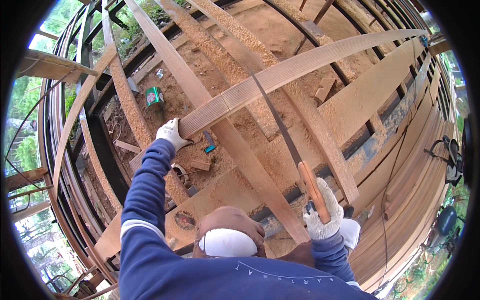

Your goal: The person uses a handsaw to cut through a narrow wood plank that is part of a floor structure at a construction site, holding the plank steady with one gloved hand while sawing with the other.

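Observation:
A long wooden plank [310,62] lies across other boards, running from the left up to the far right. My left hand [170,134], in a white work glove, is closed over its near-left end. A thin dark line crosses the plank a little to the right of that hand. In my right hand [324,212], also gloved, is the orange-brown wooden handle of a handsaw [284,127]. The long, tapering blade points away from me, and its tip part overlaps the plank to the right of the line. Whether the teeth touch the wood, I cannot tell.
Sawdust-covered boards [320,130] and dark metal beams [107,145] form an open frame with gaps down to dirt. A green tin [154,98], a blue-ended tool [209,148] and wood offcuts [200,165] lie below. Stacked boards [407,200] and a cable [395,165] are at right.

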A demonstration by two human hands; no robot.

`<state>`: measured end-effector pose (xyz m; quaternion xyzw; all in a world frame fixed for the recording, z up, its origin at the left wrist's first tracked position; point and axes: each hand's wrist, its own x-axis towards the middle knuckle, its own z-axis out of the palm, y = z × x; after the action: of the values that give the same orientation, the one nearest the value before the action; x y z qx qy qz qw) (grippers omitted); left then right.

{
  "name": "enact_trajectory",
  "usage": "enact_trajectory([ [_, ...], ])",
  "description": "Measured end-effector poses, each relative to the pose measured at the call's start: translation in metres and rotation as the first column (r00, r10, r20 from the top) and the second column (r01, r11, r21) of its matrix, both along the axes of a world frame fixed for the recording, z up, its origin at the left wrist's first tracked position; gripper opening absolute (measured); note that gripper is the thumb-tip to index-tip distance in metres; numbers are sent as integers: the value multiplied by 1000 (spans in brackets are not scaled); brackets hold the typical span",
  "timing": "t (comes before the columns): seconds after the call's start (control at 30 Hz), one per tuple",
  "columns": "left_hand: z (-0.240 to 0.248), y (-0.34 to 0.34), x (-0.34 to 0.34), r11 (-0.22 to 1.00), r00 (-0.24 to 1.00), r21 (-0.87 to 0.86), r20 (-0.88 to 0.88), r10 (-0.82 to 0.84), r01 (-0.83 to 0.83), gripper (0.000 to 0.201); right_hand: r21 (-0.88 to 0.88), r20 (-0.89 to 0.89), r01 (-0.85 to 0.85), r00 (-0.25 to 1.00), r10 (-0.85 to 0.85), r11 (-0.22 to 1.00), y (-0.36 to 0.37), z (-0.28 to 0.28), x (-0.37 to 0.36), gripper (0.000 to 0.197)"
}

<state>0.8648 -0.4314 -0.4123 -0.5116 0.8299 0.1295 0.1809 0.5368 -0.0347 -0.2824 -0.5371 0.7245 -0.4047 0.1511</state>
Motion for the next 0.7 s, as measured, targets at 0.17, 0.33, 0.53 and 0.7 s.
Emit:
enact_trajectory([
  [0.17,17,9,-7,958,997,278,19,-78,70,114,-2,65,6,998,-6,1000,9,6,1,62],
  [0.33,24,-24,-12,783,999,622,-38,4,21,98,68,85,-19,996,13,997,6,7,8,62],
  [0.53,-38,-64,40,678,942,734,-253,220,39,79,54,197,-50,980,38,997,-19,2,28,61],
  [0.7,-8,-35,2,852,946,522,-293,139,37,94,43,184,-70,981,61,997,-34,4,37,60],
])
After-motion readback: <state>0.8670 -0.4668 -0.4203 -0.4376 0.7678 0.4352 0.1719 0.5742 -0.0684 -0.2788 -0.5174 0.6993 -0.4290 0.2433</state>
